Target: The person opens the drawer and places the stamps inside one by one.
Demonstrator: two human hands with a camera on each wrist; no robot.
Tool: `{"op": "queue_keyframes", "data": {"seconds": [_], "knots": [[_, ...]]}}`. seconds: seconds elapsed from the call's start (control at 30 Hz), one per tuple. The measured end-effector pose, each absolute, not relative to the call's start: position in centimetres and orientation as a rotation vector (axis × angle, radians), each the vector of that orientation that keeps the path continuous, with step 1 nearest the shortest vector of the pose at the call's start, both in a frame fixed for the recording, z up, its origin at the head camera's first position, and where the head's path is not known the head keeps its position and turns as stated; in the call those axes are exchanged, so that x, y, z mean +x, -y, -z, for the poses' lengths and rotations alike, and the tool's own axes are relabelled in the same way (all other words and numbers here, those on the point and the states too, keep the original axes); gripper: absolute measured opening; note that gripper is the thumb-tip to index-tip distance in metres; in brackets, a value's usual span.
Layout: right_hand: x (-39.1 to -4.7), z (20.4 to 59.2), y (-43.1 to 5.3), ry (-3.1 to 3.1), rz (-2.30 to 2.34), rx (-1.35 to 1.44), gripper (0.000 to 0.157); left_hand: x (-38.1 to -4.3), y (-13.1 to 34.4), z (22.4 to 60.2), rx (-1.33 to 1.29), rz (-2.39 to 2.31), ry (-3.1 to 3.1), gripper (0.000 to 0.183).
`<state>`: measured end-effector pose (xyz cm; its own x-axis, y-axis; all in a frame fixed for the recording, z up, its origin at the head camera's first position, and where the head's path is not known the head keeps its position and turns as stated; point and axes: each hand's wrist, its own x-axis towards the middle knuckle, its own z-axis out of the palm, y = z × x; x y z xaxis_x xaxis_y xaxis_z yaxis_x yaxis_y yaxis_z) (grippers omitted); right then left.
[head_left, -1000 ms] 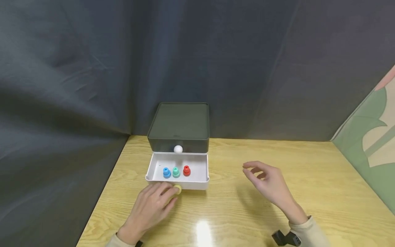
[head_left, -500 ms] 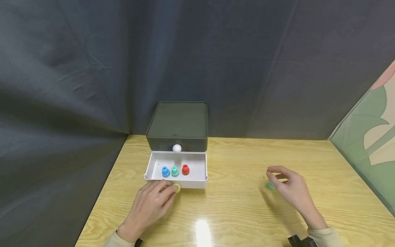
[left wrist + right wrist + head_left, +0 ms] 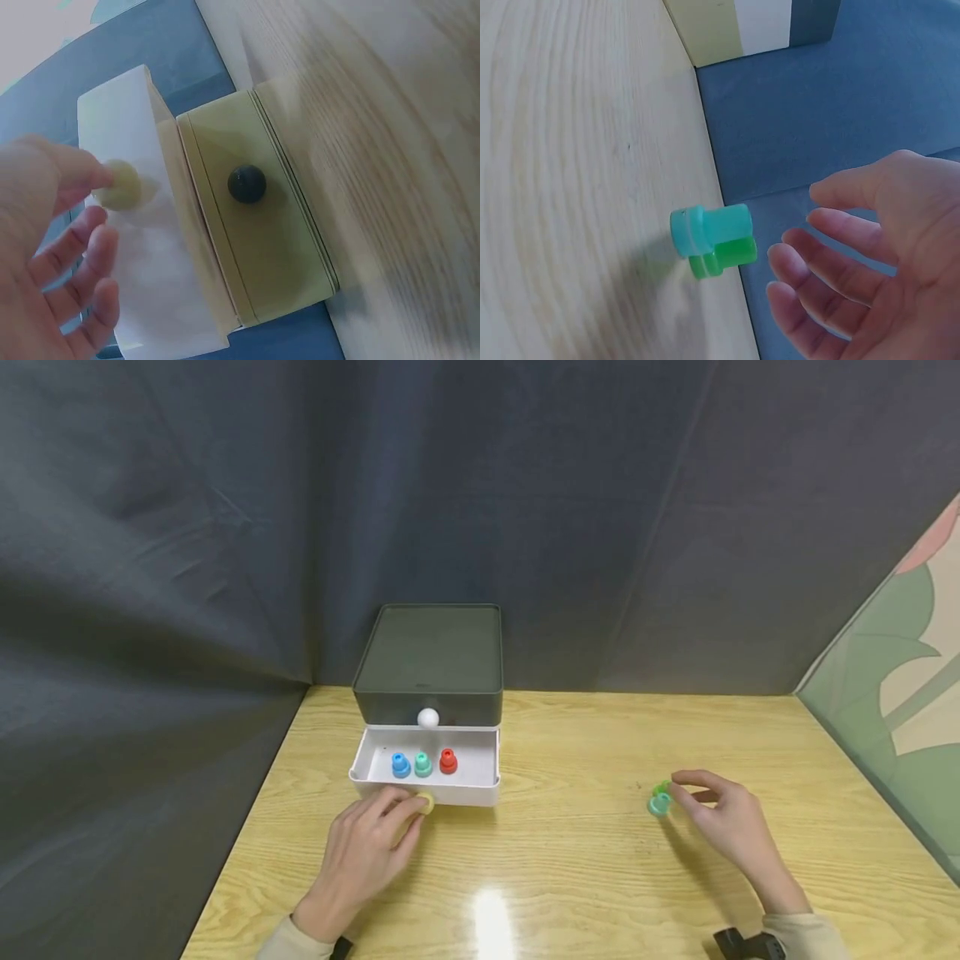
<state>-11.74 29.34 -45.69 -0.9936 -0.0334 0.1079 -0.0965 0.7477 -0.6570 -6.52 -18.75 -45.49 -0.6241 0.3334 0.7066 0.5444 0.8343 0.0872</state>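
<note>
My left hand (image 3: 367, 843) pinches the yellow knob (image 3: 426, 802) on the front of a white drawer (image 3: 468, 795), which stands partly out. Inside the drawer a blue peg (image 3: 401, 766), a mint-green peg (image 3: 423, 765) and a red peg (image 3: 447, 762) stand upright in a row. On the table at right, a teal peg (image 3: 709, 229) and a bright green peg (image 3: 735, 253) stand close together. My right hand (image 3: 723, 818) hovers beside them, its fingers loosely bent. In the right wrist view its fingertips are apart from both pegs.
A dark grey-topped cabinet (image 3: 438, 652) houses the drawer; a white knob (image 3: 428, 718) marks its upper front. Below, a yellow drawer (image 3: 259, 247) with a dark knob (image 3: 247, 184) is closed. Dark cloth (image 3: 562, 568) hangs behind the wooden table (image 3: 570, 860).
My right hand has moved right, and the teal and green pegs beside it now show. The white drawer has slid slightly inward with my left hand still on its knob.
</note>
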Motion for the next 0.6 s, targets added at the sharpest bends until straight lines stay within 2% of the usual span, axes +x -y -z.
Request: {"op": "queue_keyframes", "data": {"seconds": [0.2, 0.6], "knots": [[-11.8, 46.1, -29.6, 2.88, -1.107, 0.089, 0.04, -7.1, 18.4, 45.7, -0.503, 0.369, 2.315, 0.024], [-11.9, 46.9, -29.8, 2.886, -1.126, 0.13, 0.038, -8.8, 17.7, 45.8, -0.404, 0.403, 2.317, 0.027]]}}
